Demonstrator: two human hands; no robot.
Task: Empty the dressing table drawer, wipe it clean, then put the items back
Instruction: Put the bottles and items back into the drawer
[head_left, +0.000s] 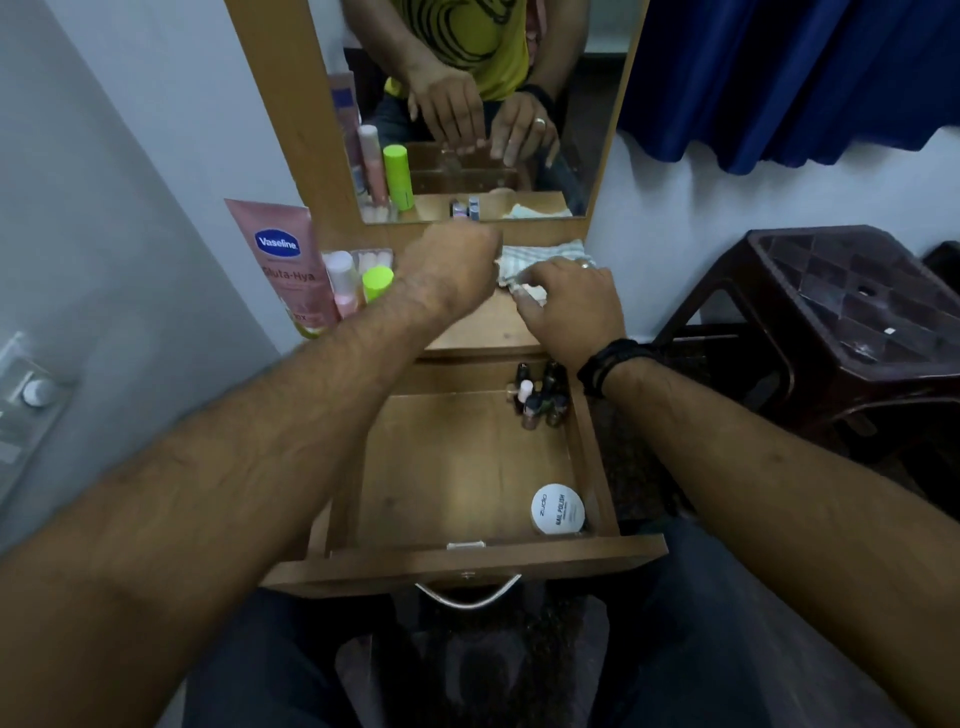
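- Now the dressing table drawer (457, 467) stands pulled out toward the person's lap, its long axis running from the table front to the curved metal handle (467, 597) at its near edge.
- Inside the drawer, a cluster of small nail polish bottles (540, 397) stands upright in the far right corner, and a round white tub (557, 509) labelled "nail polish" sits against the right wall near the front panel; the remaining wooden floor shows bare.
- Beyond the drawer, on the tabletop (483, 332), a pale striped cloth (540, 254) lies crumpled at the right, just under the mirror (467, 104).
- The right hand (571, 306), with a black band at the wrist, rests on the cloth's near edge with fingers curled over it, gripping the fabric.
- The left hand (452, 265) hangs over the tabletop left of the cloth, fingers curled down; whether it holds anything cannot be told.
- Left of the left hand stand a pink Vaseline tube (285, 260) leaning on the mirror frame, a pink-and-white bottle (343, 280) and a lime-green capped container (378, 283).
- Right of the drawer sits a dark brown plastic stool (841, 306).
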